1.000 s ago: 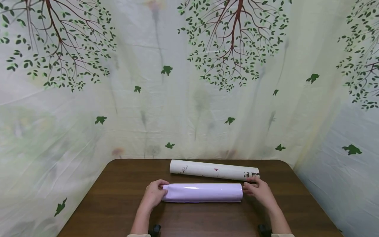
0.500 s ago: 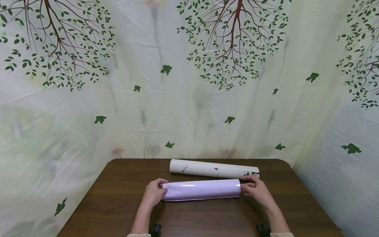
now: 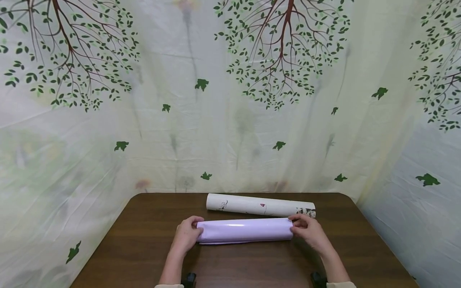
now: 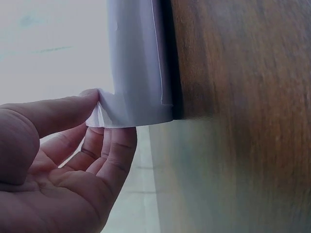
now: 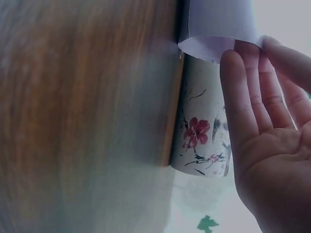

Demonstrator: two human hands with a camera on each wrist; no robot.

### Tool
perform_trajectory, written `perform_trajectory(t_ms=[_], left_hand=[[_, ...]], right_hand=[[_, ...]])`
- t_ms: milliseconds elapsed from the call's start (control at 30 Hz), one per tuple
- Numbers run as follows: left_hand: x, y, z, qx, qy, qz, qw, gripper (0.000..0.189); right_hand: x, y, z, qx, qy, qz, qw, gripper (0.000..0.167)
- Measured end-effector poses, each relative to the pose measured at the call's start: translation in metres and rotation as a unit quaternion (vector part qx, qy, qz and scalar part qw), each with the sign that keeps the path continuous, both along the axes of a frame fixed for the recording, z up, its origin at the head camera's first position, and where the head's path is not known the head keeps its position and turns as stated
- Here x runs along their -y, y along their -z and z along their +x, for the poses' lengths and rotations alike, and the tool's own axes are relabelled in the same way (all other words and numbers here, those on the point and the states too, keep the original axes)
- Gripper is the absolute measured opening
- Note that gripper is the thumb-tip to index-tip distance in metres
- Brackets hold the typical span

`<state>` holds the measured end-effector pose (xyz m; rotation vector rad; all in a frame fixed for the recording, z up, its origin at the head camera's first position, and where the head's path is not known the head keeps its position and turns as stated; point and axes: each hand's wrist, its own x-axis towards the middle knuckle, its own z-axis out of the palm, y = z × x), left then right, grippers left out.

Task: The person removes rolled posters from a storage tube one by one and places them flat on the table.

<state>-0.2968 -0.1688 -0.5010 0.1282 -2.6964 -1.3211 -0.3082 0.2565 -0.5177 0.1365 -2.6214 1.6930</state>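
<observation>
A glossy lavender roll of sheet material (image 3: 245, 231) lies crosswise on the brown table, its loose edge along the near side. My left hand (image 3: 186, 235) pinches its left end; in the left wrist view the thumb (image 4: 73, 110) presses the outside, with fingertips at the end rim. At the right end my right hand (image 3: 310, 233) pinches the rim. From the right wrist, the roll's hollow end (image 5: 209, 47) shows, with some fingers reaching to its inside and the thumb outside.
Behind the lavender roll lies a white tube (image 3: 259, 205) printed with dark branches and pink flowers, slightly slanted, close to my right hand. The brown table (image 3: 144, 232) ends at a fabric backdrop (image 3: 230, 132) with printed trees and leaves.
The lavender roll's right end has shifted slightly away from me, toward the white tube. My right hand has moved a little left and now grips the rim. My left hand has stayed nearly still.
</observation>
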Motion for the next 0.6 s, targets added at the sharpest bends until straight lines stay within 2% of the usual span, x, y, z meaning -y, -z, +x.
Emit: perform_trajectory(t_ms=[100,200,267,367,400,467,533,600], left_hand=[[0.0,-0.002,0.0,-0.009,0.004,-0.016,0.9998,0.032],[-0.002,-0.007,0.001,-0.035,-0.004,-0.052,0.998,0.035],[-0.007,-0.01,0.002,-0.062,-0.013,-0.071,0.9955,0.036],[-0.018,-0.013,0.003,-0.123,-0.014,-0.103,0.987,0.037],[-0.022,-0.013,0.004,-0.149,-0.004,-0.117,0.9818,0.038],[-0.033,-0.012,0.003,-0.21,0.026,-0.151,0.9657,0.045],[-0.043,-0.008,0.002,-0.266,0.06,-0.192,0.9428,0.053],[-0.055,-0.004,0.001,-0.316,0.097,-0.23,0.9154,0.06]], right_hand=[[0.001,-0.001,0.001,0.007,0.009,-0.011,0.9999,0.032],[0.002,-0.001,0.0,0.007,0.017,-0.011,0.9998,0.03],[0.002,-0.002,-0.001,0.005,0.022,-0.006,0.9997,0.028],[0.003,-0.003,-0.001,0.0,0.024,0.0,0.9997,0.028],[0.003,-0.004,-0.001,0.0,0.026,0.001,0.9997,0.027],[0.004,-0.005,0.001,0.001,0.03,0.001,0.9995,0.026],[0.005,-0.006,0.002,0.003,0.035,-0.001,0.9994,0.025],[0.006,-0.007,0.002,0.005,0.038,-0.004,0.9992,0.025]])
